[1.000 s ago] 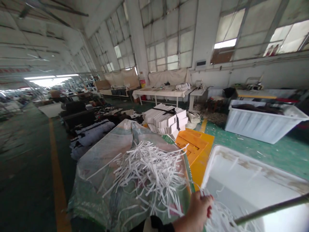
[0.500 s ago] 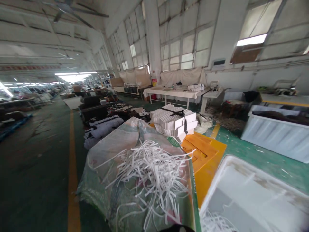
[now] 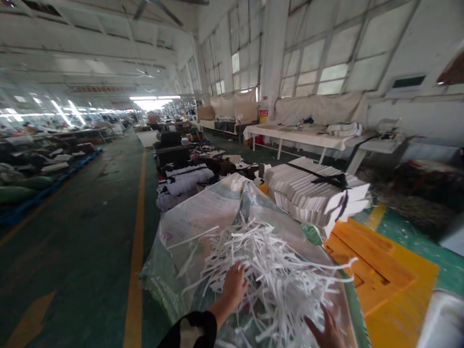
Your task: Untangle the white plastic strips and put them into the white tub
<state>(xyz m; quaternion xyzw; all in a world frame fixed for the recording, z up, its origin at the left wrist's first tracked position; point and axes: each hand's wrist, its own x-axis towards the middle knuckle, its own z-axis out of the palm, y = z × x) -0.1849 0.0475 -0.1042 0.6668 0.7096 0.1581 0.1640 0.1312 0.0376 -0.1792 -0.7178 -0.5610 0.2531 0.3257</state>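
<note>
A loose heap of thin white strips (image 3: 275, 261) lies tangled on a surface covered with clear and green plastic sheeting (image 3: 195, 212). My left hand (image 3: 235, 282), below a dark sleeve with a pale patch, rests at the heap's near left side, its fingers slightly bent and thumb apart; the strips partly hide the fingertips. At the lower right, my right hand (image 3: 328, 328) has thumb and fingers spread beside the strips, and its lower part is cut off by the picture edge.
Behind the heap stands a stack of white pieces (image 3: 308, 188) tied with a black band. An orange pallet (image 3: 384, 275) lies to the right, with part of a white tub (image 3: 442, 319) at the edge. A long table (image 3: 297, 137) stands under the windows; a yellow floor line (image 3: 136, 261) runs left.
Both my hands have come into view and reached the strips. The view has turned right-to-left, so the heap and pallet sit further right, and the white tub is mostly out of frame.
</note>
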